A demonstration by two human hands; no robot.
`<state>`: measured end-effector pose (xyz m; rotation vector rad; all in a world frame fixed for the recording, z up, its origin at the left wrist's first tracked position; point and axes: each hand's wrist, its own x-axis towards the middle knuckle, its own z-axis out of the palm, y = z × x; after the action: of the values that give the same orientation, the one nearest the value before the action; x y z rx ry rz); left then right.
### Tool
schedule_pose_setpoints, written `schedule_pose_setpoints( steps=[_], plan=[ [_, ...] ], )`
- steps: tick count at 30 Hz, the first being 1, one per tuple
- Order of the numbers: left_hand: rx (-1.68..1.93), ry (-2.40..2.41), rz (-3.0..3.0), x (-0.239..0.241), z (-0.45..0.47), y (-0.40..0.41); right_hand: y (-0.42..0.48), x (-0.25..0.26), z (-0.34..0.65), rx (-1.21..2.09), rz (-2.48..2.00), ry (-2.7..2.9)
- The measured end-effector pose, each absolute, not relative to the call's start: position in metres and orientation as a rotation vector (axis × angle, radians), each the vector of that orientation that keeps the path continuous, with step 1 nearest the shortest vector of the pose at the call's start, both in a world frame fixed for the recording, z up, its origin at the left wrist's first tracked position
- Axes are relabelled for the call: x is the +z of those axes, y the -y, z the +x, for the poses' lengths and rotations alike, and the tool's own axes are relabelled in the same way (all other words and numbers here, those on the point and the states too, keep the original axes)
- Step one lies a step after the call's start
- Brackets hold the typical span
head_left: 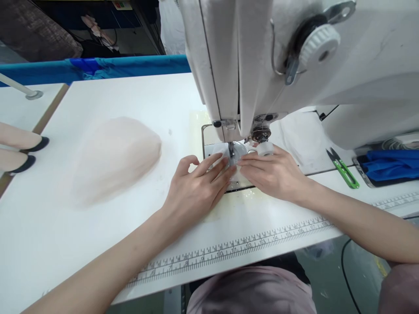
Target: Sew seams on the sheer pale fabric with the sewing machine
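A small piece of sheer white fabric (221,149) lies at the presser foot (231,150) of a white sewing machine (225,69). My left hand (199,185) rests flat on the left of this fabric, fingers stretched toward the foot and thumb bent out to the side. Just right of the foot, my right hand (276,172) has its fingers pressed together at the fabric, partly hiding it. The two hands' fingertips nearly meet in front of the needle. Under them is the metal needle plate (240,184).
Sheer peach-coloured cloth (121,161) lies on the white table (131,244) at left. Green-handled thread snips (343,168), a phone (363,172) and blue cloth (393,165) lie at right. A printed ruler (229,253) runs along the front edge. Two pale rods with black ends (32,150) enter from the left.
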<state>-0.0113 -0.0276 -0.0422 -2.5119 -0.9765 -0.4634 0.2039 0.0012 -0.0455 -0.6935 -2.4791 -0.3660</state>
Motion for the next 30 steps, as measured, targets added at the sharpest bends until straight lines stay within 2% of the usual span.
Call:
schedule_pose_setpoints(
  steps=[30],
  plan=[
    [-0.572, 0.954, -2.465, -0.042, -0.01, 0.016, -0.008, -0.046, 0.203, -0.504, -0.67, 2.524]
  ],
)
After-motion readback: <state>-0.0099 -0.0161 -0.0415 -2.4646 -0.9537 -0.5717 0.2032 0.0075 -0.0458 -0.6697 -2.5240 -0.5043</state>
